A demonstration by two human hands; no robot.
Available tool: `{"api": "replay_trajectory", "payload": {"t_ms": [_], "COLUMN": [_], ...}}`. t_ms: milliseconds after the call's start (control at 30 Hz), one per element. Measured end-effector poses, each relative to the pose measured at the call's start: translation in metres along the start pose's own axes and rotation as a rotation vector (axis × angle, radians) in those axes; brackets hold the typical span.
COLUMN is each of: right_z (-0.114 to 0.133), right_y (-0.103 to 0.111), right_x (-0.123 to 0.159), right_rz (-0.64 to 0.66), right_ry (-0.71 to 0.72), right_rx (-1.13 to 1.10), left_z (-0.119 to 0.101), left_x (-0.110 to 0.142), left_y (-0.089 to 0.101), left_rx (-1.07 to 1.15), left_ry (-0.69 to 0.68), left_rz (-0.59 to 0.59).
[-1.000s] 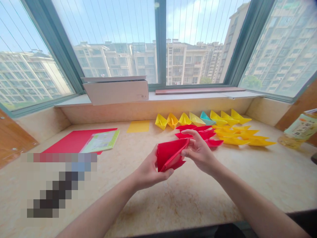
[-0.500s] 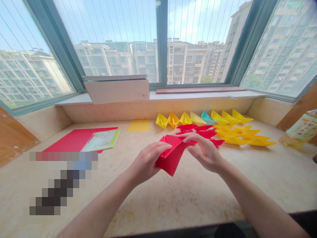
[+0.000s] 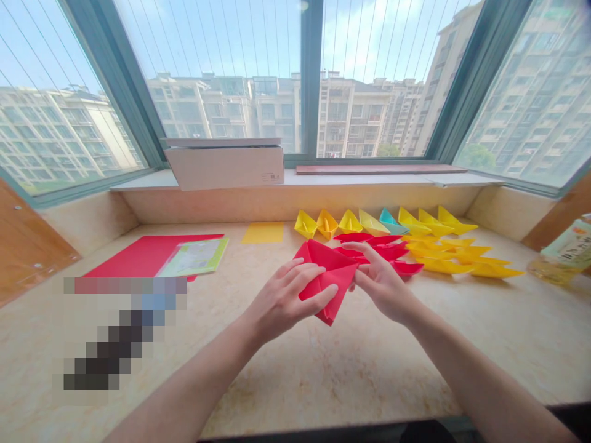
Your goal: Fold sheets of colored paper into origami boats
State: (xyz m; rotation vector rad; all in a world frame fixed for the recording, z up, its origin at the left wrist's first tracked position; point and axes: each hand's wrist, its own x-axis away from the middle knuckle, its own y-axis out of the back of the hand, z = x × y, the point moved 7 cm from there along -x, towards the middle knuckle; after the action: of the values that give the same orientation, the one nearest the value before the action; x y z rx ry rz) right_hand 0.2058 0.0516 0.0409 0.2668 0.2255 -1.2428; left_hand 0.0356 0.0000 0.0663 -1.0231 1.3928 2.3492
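A red folded paper (image 3: 335,277) is held up above the counter between my two hands, its layers partly spread and one point facing down. My left hand (image 3: 290,298) grips its left side, with fingers across the front and the thumb along the lower face. At the right corner, my right hand (image 3: 381,280) pinches the paper between thumb and fingers, the index finger stretched over the top. Just behind it lie several red paper boats (image 3: 392,252), partly hidden by my right hand. Several yellow paper boats (image 3: 446,263) sit to their right.
Along the back stands a row of boats, with a teal paper boat (image 3: 391,221) among the yellow ones. A yellow sheet (image 3: 263,232), red sheets (image 3: 133,258) and a green-white packet (image 3: 196,257) lie left. A white box (image 3: 226,167) rests on the sill; a bottle (image 3: 566,249) stands right.
My left fingers have moved from the paper's edge to across its front face. My right hand has closed on the right corner. The paper has turned slightly, and the view has shifted a little.
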Motion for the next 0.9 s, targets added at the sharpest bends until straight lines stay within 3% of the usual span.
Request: {"api": "replay_trajectory", "payload": {"t_ms": [400,567,767,900], "right_z": [-0.003,0.004,0.007,-0.003], "right_y": [-0.007,-0.006,-0.004,-0.006], "right_x": [0.003,0.008,0.008,0.008], "right_rz": [0.083,0.146,0.070,0.061], "right_ry": [-0.006,0.050,0.113,0.065], "right_rx": [-0.028,0.002,0.208,0.166], "left_z": [0.006,0.008,0.004,0.000], "left_x": [0.005,0.010,0.008,0.006], "left_y": [-0.011,-0.018,-0.015,-0.012], "left_rx": [0.212,0.329,0.289,0.202], "left_ry": [0.095,0.141,0.110,0.076], "left_rz": [0.008,0.078,0.051,0.026]}}
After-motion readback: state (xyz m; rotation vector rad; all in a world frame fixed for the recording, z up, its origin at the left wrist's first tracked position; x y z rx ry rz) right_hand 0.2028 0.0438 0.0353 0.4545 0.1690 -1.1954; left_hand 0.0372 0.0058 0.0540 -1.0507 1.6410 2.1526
